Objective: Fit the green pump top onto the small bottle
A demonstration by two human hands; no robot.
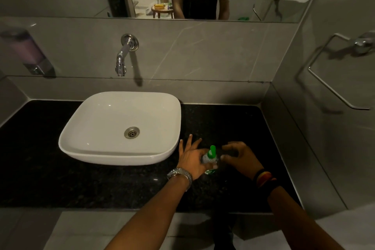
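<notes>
Small clear plastic bottle [209,160] stood on black speckled granite counter [101,184], right of white ceramic basin [77,148]. Left hand [192,158] pinched bottle, fingers splayed. Right hand [241,157] curled beside, grip unclear. Green pump top [212,151] seated; best twisted down square, bottle held steady.

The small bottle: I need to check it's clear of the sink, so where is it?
In the head view the small bottle stands on the black counter, right of the white sink, between both hands.
</notes>
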